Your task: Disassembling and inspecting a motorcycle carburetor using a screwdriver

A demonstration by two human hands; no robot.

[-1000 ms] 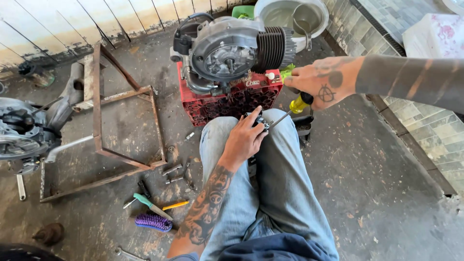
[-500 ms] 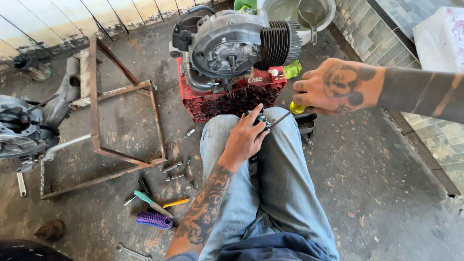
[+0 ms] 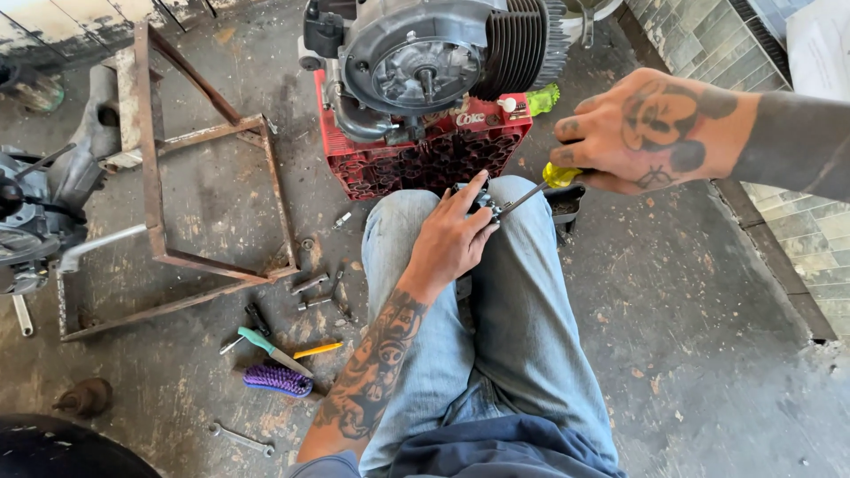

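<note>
The part (image 3: 485, 200) is a small dark metal piece, pinched in the left fingers (image 3: 469, 196) right over the knees, so it sits on the jeans (image 3: 522, 292) and not on the floor. Can't tell exactly what it is, too small and half hidden by the fingertips.

The screwdriver (image 3: 531, 188) has its tip right at the part, touching it as far as I can see, shaft running up and to the right into the right hand (image 3: 651, 133). Right fingers are wrapped closed round the yellow handle (only a bit of it pokes out below the knuckles).

Looks to me like the step in hand is working a screw on that part, with the left hand (image 3: 447, 248) just steadying it. Next move probably wants the tip kept seated and the part held dead steady, or it'll slip toward the thumb.

Pose: left forearm comes straight up along the thigh, wrist flat, fingers curled forward. Right arm reaches in from the right side, back of the hand up.

Just beyond the fingers is a red crate (image 3: 416, 159) with an engine (image 3: 425, 62) on it. Well off to the left of them on the floor: a rusty frame (image 3: 155, 195), loose bolts (image 3: 312, 285), a purple brush (image 3: 277, 380).
</note>
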